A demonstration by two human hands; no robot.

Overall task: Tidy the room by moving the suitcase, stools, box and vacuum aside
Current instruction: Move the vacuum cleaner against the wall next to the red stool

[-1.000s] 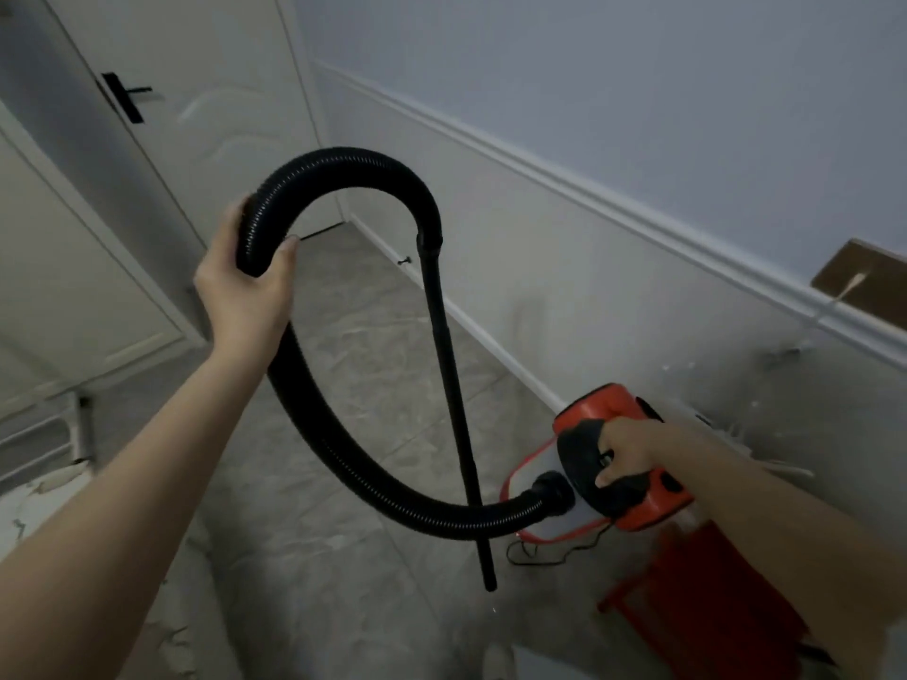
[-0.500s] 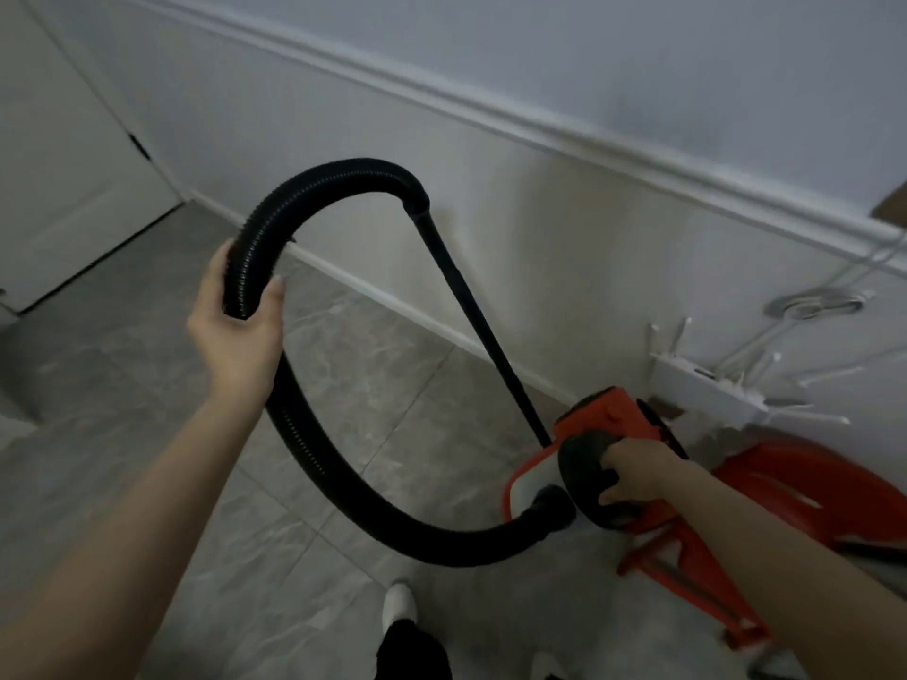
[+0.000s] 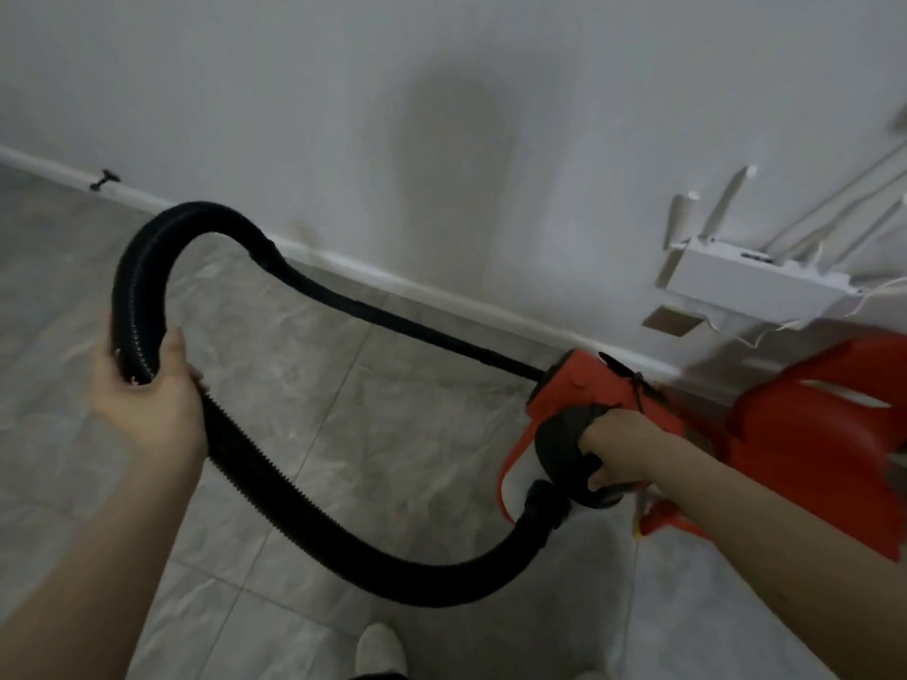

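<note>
Vacuum [image 3: 584, 409] is low near the wall, beside a red stool [image 3: 824, 434]. Right hand [image 3: 618, 449] grips its top handle, left hand [image 3: 147, 400] wraps the hose [image 3: 275, 478]. Body prob. heavy & stiff; hose floppy, so hold both.

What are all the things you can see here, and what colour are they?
vacuum: one, orange and black, by the wall.
hose: one, black, looping from the vacuum's front.
wand: one, black, slanting toward the vacuum.
stool: one, red, right of the vacuum.
router: one, white, near the wall.
floor: grey tiles.
left hand: one, holds the hose.
right hand: one, grips the vacuum's black handle.
</note>
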